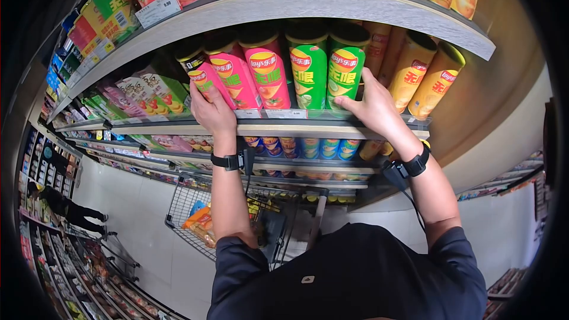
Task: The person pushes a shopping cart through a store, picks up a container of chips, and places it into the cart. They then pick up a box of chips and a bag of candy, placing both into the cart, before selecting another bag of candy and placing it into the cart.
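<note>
Dark sleeves lead up from me to both hands at the shelf lip: my left hand has its fingers wrapped on a pink can at the row's left end, and my right hand lies fingers-spread against a green can, not closed round it. I'd judge the tidy way is to slide each can upright, base flat, keeping neighbours from toppling. Overhead the upper shelf hangs close, so room is outward, toward the cart below.
</note>
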Demonstrator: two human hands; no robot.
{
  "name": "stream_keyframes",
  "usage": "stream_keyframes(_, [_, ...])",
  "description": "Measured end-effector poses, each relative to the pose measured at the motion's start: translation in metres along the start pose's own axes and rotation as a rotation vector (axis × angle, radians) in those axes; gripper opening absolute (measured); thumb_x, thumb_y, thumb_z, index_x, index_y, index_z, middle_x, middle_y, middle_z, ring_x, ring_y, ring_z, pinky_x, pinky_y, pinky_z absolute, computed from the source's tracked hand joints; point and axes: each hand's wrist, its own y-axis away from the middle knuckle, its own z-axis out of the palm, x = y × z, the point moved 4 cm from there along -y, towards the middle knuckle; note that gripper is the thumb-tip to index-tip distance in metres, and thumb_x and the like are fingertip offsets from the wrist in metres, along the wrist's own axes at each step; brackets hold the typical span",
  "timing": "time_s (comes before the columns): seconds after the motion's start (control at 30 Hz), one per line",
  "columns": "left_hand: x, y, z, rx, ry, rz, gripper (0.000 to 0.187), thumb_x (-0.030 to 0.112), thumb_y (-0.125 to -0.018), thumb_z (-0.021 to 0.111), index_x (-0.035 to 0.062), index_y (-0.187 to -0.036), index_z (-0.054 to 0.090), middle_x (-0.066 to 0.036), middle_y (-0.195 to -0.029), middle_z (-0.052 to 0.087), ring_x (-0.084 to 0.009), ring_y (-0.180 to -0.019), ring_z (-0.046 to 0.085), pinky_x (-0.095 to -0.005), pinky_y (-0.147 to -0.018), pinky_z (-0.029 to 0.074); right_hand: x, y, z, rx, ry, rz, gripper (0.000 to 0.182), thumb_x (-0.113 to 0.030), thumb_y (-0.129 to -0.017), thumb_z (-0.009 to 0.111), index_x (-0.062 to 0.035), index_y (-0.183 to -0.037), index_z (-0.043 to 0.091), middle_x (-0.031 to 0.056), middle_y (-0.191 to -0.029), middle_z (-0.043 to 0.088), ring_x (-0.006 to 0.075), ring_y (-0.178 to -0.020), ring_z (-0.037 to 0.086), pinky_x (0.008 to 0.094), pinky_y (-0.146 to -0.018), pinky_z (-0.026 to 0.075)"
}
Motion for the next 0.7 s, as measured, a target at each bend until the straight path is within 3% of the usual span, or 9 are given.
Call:
stream_keyframes(0.37, [0.002,0.001,-0.001,-0.002,0.009,0.018,0.059,0.041,-0.108,0.049,-0.0081,-0.140,0.050,-0.030,-0.123,0.066,-0.0471,-0.112,0.062,-0.0499,-0.096,0.046,-0.009,-0.003,0.008,-0.038,-0.049,-0.008,0.070,-0.038,-0.086,0.081,-0.0007,-0.134,0.048,0.0265,-0.126,0.066,0.0439,-0.119,0.063,0.0496,-0.099,0.050])
stream_keyframes(0.47, [-0.001,0.001,0.001,-0.001,0.018,0.012,0.057,0.039,-0.107,0.051,-0.0077,-0.140,0.051,-0.028,-0.121,0.067,-0.0459,-0.110,0.062,-0.0496,-0.097,0.044,-0.010,0.006,0.005,-0.028,-0.042,0.004,0.076,-0.037,-0.086,0.081,0.0006,-0.142,0.045,0.0281,-0.131,0.063,0.0433,-0.123,0.061,0.0491,-0.101,0.050])
stream_keyframes(0.57, [-0.006,0.003,0.001,-0.010,0.003,-0.020,0.056,0.038,-0.106,0.053,-0.0067,-0.139,0.051,-0.027,-0.120,0.068,-0.0450,-0.109,0.062,-0.0499,-0.098,0.043,-0.021,0.030,-0.012,0.204,0.043,-0.151,0.087,-0.034,-0.087,0.080,0.0033,-0.153,0.036,0.0291,-0.139,0.057,0.0434,-0.125,0.059,0.0494,-0.102,0.050])
stream_keyframes(0.67, [-0.011,0.003,0.005,0.021,0.004,-0.012,0.056,0.039,-0.106,0.053,-0.0063,-0.138,0.053,-0.028,-0.119,0.068,-0.0469,-0.109,0.062,-0.0519,-0.095,0.045,-0.033,0.065,-0.016,0.286,-0.092,-0.392,0.081,-0.019,-0.083,0.082,0.0019,-0.150,0.041,0.0268,-0.134,0.060,0.0414,-0.117,0.064,0.0455,-0.096,0.054])
stream_keyframes(0.7, [-0.011,0.003,0.005,0.024,0.008,-0.012,0.056,0.040,-0.106,0.053,-0.0065,-0.137,0.054,-0.028,-0.118,0.068,-0.0470,-0.108,0.063,-0.0516,-0.094,0.046,-0.036,0.074,-0.015,0.205,-0.172,-0.390,0.076,-0.013,-0.080,0.083,-0.0002,-0.146,0.047,0.0232,-0.129,0.063,0.0396,-0.115,0.065,0.0442,-0.092,0.055])
